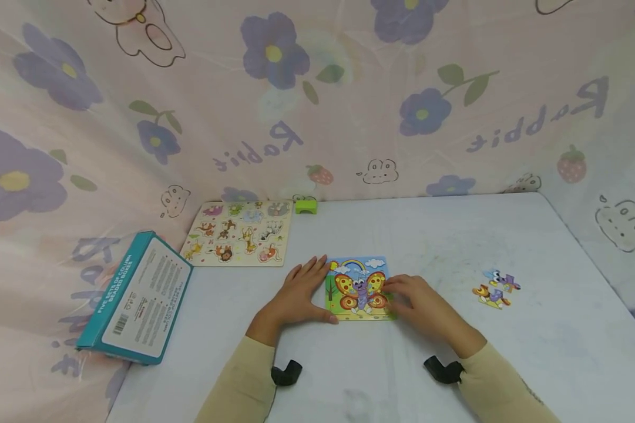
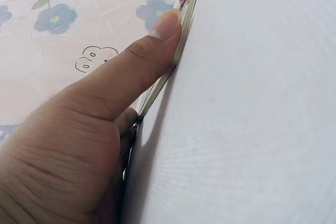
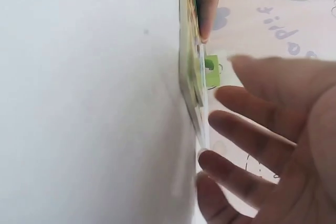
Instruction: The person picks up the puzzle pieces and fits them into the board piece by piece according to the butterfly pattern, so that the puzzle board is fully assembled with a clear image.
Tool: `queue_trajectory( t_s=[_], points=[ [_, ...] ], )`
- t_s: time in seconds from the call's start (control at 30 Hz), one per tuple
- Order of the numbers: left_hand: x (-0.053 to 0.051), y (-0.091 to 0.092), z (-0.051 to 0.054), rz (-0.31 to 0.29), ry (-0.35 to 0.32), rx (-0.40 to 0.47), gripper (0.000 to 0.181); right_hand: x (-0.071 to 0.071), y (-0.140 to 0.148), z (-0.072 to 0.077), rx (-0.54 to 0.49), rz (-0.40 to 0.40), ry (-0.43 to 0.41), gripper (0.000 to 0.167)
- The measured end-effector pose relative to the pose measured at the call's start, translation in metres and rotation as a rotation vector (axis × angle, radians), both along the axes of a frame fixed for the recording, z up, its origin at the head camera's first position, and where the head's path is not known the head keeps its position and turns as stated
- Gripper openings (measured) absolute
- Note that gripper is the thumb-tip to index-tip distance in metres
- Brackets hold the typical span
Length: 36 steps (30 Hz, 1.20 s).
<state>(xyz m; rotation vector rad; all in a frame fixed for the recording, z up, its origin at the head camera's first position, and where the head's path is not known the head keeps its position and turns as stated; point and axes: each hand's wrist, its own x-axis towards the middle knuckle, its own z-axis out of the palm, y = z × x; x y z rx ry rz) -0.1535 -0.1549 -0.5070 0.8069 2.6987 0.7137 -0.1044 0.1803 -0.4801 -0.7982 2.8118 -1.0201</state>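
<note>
A square butterfly puzzle board (image 1: 360, 291) lies flat on the white table in the head view, with a rainbow and clouds printed above the butterfly. My left hand (image 1: 298, 298) is spread along its left side, fingers extended. In the left wrist view, the left thumb (image 2: 139, 59) rests against the board's thin edge. At the opposite side, my right hand (image 1: 427, 308) has its fingertips over the board's right edge. The right wrist view shows the right hand's fingers (image 3: 247, 135) apart and loosely bent beside the board (image 3: 190, 72), with nothing pinched between them.
Several loose puzzle pieces (image 1: 490, 296) lie to the right. Behind on the left sits a wooden animal puzzle board (image 1: 238, 249), with a green block (image 1: 306, 207) beside it. A teal and white box (image 1: 143, 299) leans at the far left. Patterned curtain (image 1: 343, 117) encloses the table (image 1: 417, 235).
</note>
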Motion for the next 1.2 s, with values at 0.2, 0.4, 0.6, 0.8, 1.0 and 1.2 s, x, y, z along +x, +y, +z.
queue_trajectory(
  t_s=[0.2,0.4,0.6,0.8,1.0,1.2],
  points=[
    [0.000,0.002,-0.002,0.001,0.012,-0.021,0.136,0.023,0.008,-0.003,0.136,0.089,0.036,0.057],
    [-0.001,0.001,-0.002,0.008,0.003,-0.022,0.135,0.031,0.008,-0.003,0.220,0.111,0.036,0.063],
    [-0.001,0.002,-0.001,0.007,0.000,-0.025,0.134,0.033,0.006,-0.003,0.250,0.113,0.059,0.063],
    [-0.001,0.002,-0.001,0.007,0.004,-0.020,0.134,0.034,0.006,-0.003,0.261,0.112,0.065,0.062],
    [-0.001,0.002,-0.001,0.010,0.000,-0.018,0.133,0.034,0.006,-0.001,0.275,0.118,0.053,0.063],
    [0.000,0.002,0.000,0.010,-0.004,-0.018,0.133,0.034,0.017,-0.006,0.138,0.085,0.029,0.058]
  ],
)
